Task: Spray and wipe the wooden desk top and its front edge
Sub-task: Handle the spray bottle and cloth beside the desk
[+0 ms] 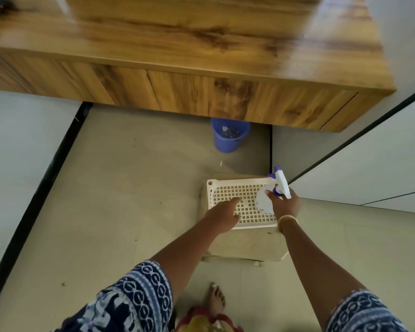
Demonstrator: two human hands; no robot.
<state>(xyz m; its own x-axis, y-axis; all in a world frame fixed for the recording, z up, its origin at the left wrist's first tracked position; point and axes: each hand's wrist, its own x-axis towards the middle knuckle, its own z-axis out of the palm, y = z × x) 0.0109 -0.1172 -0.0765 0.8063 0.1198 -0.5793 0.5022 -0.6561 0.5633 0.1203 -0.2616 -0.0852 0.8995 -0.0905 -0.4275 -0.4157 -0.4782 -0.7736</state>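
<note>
- The right hand (285, 203) is closed around a spray bottle (272, 196), fingers wrapped near its neck; the white and purple trigger head sticks up past the knuckles with the nozzle pointing away from the person, toward the desk.
- The left hand (222, 215) holds nothing: fingers stretched out and loosely spread, reaching over a white perforated tray (230, 195). Whether the fingertips touch the tray I cannot tell.
- The tray sits on a pale low stool (247, 248) on the floor; both hands are over the tray, the right one at its far right corner.
- No cloth shows in the tray or in either hand.
- From the tray, the wooden desk top (177, 41) lies ahead and well above, its long axis running left to right across the view; the front edge (201, 97) faces the person, directly beyond the tray.
- A blue bucket (229, 135) stands on the floor between the tray and the desk, partly under the front edge.
- By my reading, the bottle hand is the one better placed: it must lift up and forward from the tray to bring the nozzle over the desk top, which looks blurred and not yet sprayed.
</note>
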